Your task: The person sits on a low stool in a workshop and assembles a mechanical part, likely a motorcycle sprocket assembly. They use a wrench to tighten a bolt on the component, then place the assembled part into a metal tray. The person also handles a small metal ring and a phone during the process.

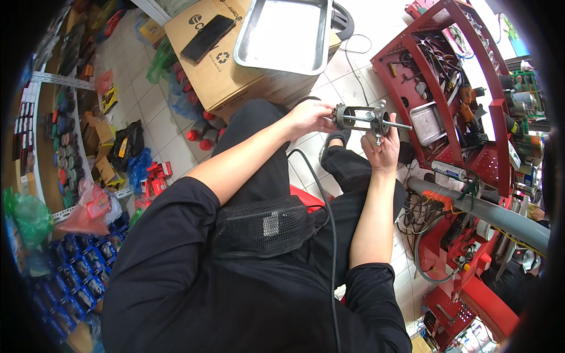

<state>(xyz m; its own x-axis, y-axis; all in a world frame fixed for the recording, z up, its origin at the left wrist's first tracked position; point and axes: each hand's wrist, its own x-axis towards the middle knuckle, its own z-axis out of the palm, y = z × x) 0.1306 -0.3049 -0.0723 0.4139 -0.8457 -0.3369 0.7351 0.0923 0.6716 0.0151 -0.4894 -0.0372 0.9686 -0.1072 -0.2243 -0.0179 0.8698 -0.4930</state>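
Between my two hands, above my knees, is a dark metal frame-like mechanical part (356, 118) with a toothed end on the left, screws and a thin rod sticking out to the right. My left hand (310, 119) closes its fingertips on the toothed end. Around the other end, from below and the right, my right hand (382, 147) grips it, thumb up by the rod. Some of the right fingers are hidden behind the part.
Ahead stands a cardboard box (250, 94) carrying a black phone (208, 39) and a metal tray (281, 69). To the right is a red tool cart (385, 73) with pliers and drills. A black cable (333, 247) hangs over my lap beside a mesh pouch (265, 228). Shelves of goods line the left.
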